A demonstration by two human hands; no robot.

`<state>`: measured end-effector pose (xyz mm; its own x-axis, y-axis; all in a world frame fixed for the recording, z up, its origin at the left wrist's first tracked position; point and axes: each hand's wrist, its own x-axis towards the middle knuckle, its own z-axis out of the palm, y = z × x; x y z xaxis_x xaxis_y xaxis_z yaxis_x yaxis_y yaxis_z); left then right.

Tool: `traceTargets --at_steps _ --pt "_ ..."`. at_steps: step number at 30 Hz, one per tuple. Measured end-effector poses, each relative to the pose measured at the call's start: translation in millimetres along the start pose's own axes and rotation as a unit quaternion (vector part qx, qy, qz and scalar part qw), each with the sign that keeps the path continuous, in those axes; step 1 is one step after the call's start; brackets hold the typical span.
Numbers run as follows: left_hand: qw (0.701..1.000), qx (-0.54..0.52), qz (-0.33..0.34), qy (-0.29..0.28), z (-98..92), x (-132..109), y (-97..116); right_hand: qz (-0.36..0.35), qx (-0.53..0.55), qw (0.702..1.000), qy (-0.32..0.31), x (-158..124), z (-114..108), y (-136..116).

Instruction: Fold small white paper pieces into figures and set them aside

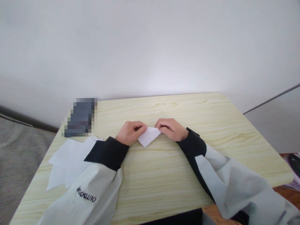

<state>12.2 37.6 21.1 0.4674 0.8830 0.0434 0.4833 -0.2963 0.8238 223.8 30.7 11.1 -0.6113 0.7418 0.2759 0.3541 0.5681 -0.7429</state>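
Observation:
A small folded piece of white paper (pixel 148 138) is stretched between my two hands over the middle of the table, one corner pointing toward me. My left hand (pixel 130 132) pinches its left upper corner between thumb and fingers. At the right upper corner, the thumb and curled fingers of my right hand (pixel 171 128) grip the paper. A small triangular flap shows along its upper edge. Fingertips behind the paper are partly hidden.
Several loose white paper sheets (pixel 67 162) lie at the table's left side, partly under my left sleeve. Beyond them is a dark, pixelated flat object (pixel 81 117). The wooden table (pixel 159 184) meets a white wall (pixel 150 47) at its far edge.

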Motion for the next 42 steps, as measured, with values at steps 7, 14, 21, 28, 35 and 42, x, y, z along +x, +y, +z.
traceTargets --at_steps 7,14,21,28,35,42 --pt "1.0 0.003 0.013 0.001 1.9 2 1 0.05 -0.018 0.998 0.031 1 7 -3" --pt "0.997 0.026 0.064 0.02 5.3 0 -6 0.046 -0.049 0.993 0.095 1 9 -2" --pt "0.993 0.04 0.101 0.043 6.3 0 -9 0.025 -0.075 0.99 0.114 2 9 -1" --pt "0.986 0.054 0.154 0.043 5.5 3 -15 0.026 -0.1 0.986 0.133 2 11 3" --pt "0.957 0.16 0.23 0.075 1.7 5 -21 0.015 -0.151 0.973 0.176 0 13 7" --pt "0.936 0.209 0.261 0.107 0.8 5 -25 -0.01 -0.169 0.981 0.099 -1 12 4"
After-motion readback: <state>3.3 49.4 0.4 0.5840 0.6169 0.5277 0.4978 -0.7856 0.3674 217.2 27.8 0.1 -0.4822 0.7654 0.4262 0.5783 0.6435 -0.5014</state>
